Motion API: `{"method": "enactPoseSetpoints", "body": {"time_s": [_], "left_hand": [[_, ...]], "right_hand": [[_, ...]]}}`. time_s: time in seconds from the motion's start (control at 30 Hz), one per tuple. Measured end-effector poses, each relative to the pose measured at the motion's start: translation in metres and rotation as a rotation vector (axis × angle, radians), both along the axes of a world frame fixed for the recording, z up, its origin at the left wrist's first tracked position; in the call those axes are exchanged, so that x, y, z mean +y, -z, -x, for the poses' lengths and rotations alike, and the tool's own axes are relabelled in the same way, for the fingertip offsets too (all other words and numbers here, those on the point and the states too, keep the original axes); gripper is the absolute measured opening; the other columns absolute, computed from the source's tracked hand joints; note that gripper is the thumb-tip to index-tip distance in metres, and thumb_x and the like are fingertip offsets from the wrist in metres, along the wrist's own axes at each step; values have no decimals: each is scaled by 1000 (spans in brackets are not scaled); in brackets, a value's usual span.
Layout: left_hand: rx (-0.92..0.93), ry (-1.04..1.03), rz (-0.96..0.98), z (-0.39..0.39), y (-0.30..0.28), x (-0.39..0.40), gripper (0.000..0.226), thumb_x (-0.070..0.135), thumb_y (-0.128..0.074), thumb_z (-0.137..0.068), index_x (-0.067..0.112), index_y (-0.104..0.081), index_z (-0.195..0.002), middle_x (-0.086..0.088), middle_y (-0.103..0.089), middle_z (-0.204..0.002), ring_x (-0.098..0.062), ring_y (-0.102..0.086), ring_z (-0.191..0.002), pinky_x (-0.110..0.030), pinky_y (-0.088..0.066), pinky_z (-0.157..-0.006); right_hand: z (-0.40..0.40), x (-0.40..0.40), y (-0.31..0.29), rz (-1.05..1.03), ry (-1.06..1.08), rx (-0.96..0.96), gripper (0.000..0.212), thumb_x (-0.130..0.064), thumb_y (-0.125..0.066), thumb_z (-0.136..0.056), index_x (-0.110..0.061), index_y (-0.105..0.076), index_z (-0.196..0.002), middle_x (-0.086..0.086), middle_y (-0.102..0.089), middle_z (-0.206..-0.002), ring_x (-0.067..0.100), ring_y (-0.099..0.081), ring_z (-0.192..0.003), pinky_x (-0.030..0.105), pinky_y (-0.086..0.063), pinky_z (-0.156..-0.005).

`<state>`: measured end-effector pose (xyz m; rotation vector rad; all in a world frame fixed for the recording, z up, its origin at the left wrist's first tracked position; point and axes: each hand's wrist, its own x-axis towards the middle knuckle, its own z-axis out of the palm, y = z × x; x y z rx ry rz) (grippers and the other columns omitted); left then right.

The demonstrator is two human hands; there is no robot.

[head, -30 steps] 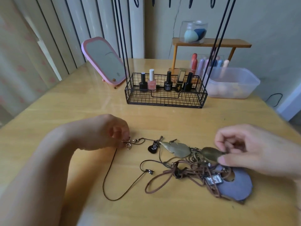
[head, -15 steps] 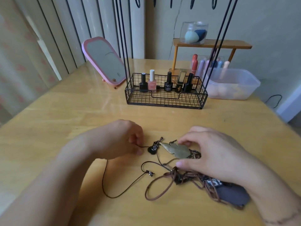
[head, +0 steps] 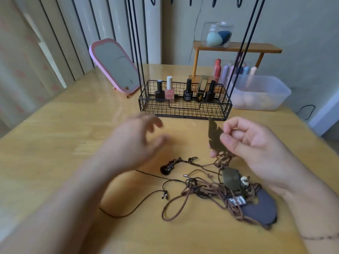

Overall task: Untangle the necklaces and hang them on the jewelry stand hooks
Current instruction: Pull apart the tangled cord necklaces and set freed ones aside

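Nearest the viewer, at about five o'clock on the wooden table (head: 55,136), lies a tangle of necklaces (head: 218,191): brown cords looped over one another, a dark grey flat pendant (head: 260,208) at its lower right, a small black guitar charm (head: 167,167) at its upper left, and a thin black cord (head: 132,209) trailing out toward seven o'clock.

Just above the tangle, at three o'clock, the right hand (head: 256,145) is raised with its palm turned inward. Its thumb and forefinger pinch a bronze leaf pendant (head: 215,136), which stands upright, with cords hanging from its lower end down into the pile; the other fingers curl loosely.

At nine o'clock the left hand (head: 135,142) hovers over the table, blurred, fingers spread and relaxed, holding nothing, just above and left of the guitar charm.

Farther off, at twelve o'clock, stands the jewelry stand (head: 185,109), a black wire basket holding nail polish bottles (head: 169,89), its thin rods rising to hooks (head: 214,1) at the top edge. A pink mirror (head: 115,66) leans at eleven o'clock, and a clear plastic tub (head: 260,92) sits at one o'clock.
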<state>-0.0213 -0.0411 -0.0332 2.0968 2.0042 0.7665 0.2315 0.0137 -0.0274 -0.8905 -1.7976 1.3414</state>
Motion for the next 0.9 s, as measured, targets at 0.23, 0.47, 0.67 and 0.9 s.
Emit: {"method": "enactPoseSetpoints", "body": {"time_s": [0.23,0.47,0.67,0.9], "left_hand": [[56,179,81,-22,28,11,10,41,-70,-84,34,-68,-92,13,-56,-103,-17,-48,-100,-40,-45,-90],[-267,-19,-89,-14,22,21,15,7,-46,-98,18,-51,-90,3,-68,-86,-21,-63,-85,-32,-50,-74],[-1058,290,-261,-20,5,25,14,16,-37,-102,13,-40,-89,-1,-36,-64,-14,-40,-56,-23,-43,-55],[-1155,413,-562,-18,-20,18,14,13,-29,-102,15,-33,-89,-3,-21,-62,-7,-20,-47,-18,-21,-42]], "right_hand": [[-24,-5,-9,-39,-539,-171,26,-47,-79,-75,-24,-69,-80,12,-74,-96,41,-66,-90,33,-54,-80],[-18,-8,-9,-167,-677,-448,19,-32,-71,-86,-14,-76,-82,-5,-76,-87,10,-63,-118,43,-21,-118],[5,-16,-3,-287,-184,-88,23,-44,-70,-81,-26,-75,-95,-11,-74,-96,23,-68,-100,47,-52,-93],[20,-7,14,-295,-47,-455,18,-46,-64,-87,-31,-74,-90,-12,-73,-93,6,-65,-93,40,-52,-92]]}}
